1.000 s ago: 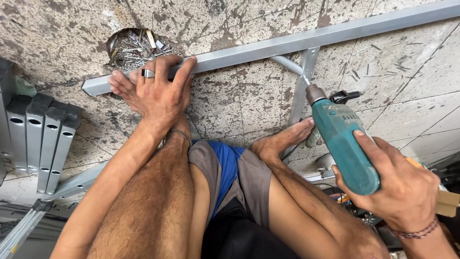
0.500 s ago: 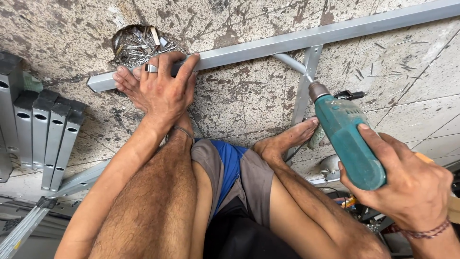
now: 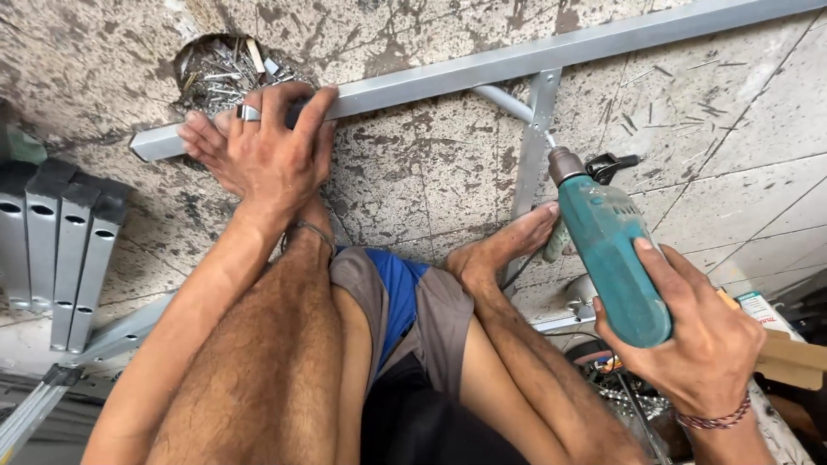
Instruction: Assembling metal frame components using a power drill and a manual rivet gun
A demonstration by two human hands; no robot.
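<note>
Your left hand (image 3: 258, 151) lies palm-down with fingers spread over the long grey metal rail (image 3: 482, 69), which runs across the speckled stone floor (image 3: 413, 181) from lower left to upper right. The fingertips curl over the rail's far edge and press it flat; a silver ring (image 3: 248, 112) sits on one finger. Nothing is gripped inside this hand; it only bears down on the rail.

Your right hand (image 3: 698, 344) is wrapped tight around the teal-bodied power drill (image 3: 607, 258), index finger lying along its side. The drill points up and away from you. Its bit meets the short grey metal crosspiece (image 3: 536, 146) that drops at a right angle from the long rail, close to the joint.

Your bare right foot (image 3: 508, 250) rests on the lower part of that crosspiece, just beside the drill body. Your left leg lies along the left forearm.

Just beyond the left hand, touching the rail's far side, is a shallow hollow in the floor holding a heap of loose silver screws (image 3: 228, 69). A row of dark grey metal channel sections (image 3: 56, 250) lies side by side at the left edge, well apart from the rail. A small cardboard box (image 3: 775, 331) sits at the right, partly hidden behind the right hand.
</note>
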